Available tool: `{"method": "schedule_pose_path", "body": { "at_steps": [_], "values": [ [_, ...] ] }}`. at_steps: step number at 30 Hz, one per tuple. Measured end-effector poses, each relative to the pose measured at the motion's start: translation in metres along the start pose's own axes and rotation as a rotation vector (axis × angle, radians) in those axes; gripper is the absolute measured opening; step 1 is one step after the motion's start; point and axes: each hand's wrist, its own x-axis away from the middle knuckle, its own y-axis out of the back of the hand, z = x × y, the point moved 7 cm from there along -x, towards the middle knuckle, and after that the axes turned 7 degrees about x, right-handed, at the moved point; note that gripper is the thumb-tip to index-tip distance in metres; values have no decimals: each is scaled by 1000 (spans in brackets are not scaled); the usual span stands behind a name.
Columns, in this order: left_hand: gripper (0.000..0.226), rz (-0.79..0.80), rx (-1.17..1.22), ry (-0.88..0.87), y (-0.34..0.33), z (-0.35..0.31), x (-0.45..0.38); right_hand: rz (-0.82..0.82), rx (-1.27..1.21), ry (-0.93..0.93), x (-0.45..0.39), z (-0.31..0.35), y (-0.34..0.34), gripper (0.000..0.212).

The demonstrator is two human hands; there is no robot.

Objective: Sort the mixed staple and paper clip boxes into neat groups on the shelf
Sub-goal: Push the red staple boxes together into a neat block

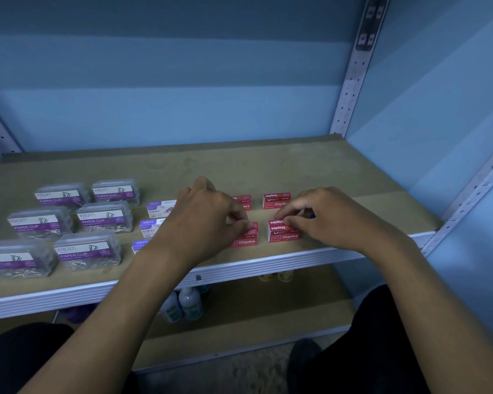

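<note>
Six clear paper clip boxes (69, 223) sit in paired rows at nine o'clock on the shelf (268, 166), white-and-purple staples boxes (160, 209) line up beside them, and red staples boxes (276, 200) gather at three o'clock, apparently grouped by kind. The left hand (208, 220) pinches one front red box (246, 237); the right hand (325, 217) pinches the stacked pair (283, 233), probably squaring both rows.
</note>
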Motion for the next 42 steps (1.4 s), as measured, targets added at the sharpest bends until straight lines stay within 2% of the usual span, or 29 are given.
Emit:
{"method": "schedule_pose_path", "body": {
  "at_steps": [3,8,15,37,39,42],
  "values": [
    [37,21,-12,14,-1,1,1,-35,10,7,1,0,4,21],
    [45,45,-46,30,0,2,1,-25,96,-32,4,-2,8,45],
    [37,54,-44,33,-2,2,0,-24,157,-73,3,-7,6,34],
    [38,26,-21,62,-13,0,-6,-33,138,-28,-3,5,-2,34],
    [40,26,-19,51,-12,-2,-6,-37,123,-20,-3,3,-1,36],
    [46,-31,4,35,0,-2,-8,-108,42,-22,-5,-3,10,55]
  ]
}}
